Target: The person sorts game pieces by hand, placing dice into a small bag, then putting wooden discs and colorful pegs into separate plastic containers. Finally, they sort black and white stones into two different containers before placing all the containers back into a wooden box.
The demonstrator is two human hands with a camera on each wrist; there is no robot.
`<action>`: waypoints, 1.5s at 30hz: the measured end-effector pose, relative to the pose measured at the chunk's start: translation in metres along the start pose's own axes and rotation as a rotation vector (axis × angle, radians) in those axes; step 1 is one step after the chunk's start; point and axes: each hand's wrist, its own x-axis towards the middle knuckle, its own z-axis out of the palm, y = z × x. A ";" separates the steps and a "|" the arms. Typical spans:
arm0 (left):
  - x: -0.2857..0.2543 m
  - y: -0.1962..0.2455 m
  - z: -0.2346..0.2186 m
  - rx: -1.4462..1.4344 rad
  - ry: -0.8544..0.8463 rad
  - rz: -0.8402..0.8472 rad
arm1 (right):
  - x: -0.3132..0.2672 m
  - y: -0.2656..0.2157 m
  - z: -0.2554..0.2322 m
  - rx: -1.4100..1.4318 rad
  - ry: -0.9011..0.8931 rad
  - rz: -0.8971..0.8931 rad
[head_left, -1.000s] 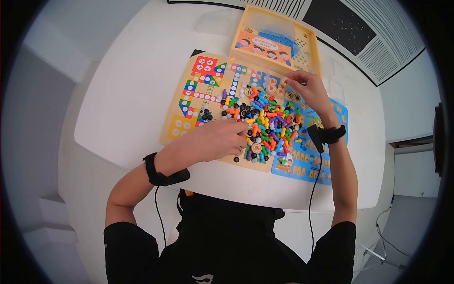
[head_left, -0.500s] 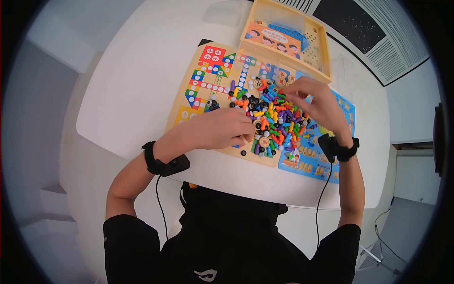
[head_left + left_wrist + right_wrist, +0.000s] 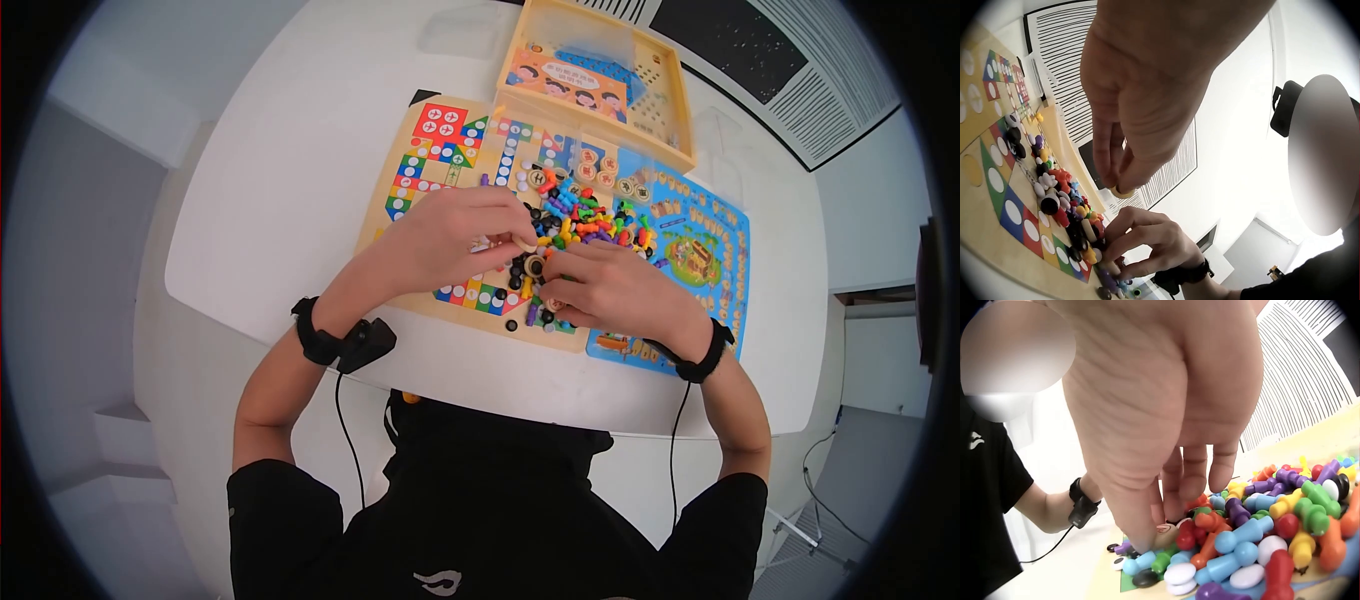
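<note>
While my L hand (image 3: 455,235) hangs above the pile's 9 o'clock side, its grip is clamped thumb-to-fingers on a small wood disc (image 3: 1122,192), held clear of the pcs below. My R hand (image 3: 620,295) is down at the pile's 5 o'clock, thumb & fingertips pinching a marked disc (image 3: 1165,535) low among the pegs; my other R fingers hang beside it, tips near the pile. Btwn my hands, a dark-ringed disc (image 3: 534,266) lies on the pile.

The pegs (image 3: 600,217) are a mixed heap: red, orange, yellow, green, blue, purple, w/ blk & wht counters in it. At the heap's 12, just short of the box, sits a grp of discs (image 3: 605,179), some red-marked, some dark.

Ludo board (image 3: 400,170) runs under the heap toward 10 o'clock; blue board (image 3: 725,275) is at 3. Open box (image 3: 686,125) is at 12, w/ an orange booklet (image 3: 575,88) inside. One blk pc (image 3: 512,325) is apart at 7, nr the ludo board's edge. All on a wht counter (image 3: 280,180).
</note>
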 end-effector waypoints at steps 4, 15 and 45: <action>0.005 -0.003 0.000 -0.111 0.103 -0.009 | 0.000 0.010 -0.021 0.119 0.124 0.010; -0.004 -0.006 -0.009 -0.212 0.181 -0.149 | 0.004 0.116 -0.033 0.298 0.392 0.505; 0.012 -0.014 0.004 -0.363 0.150 -0.178 | 0.016 0.140 -0.008 0.224 0.307 0.609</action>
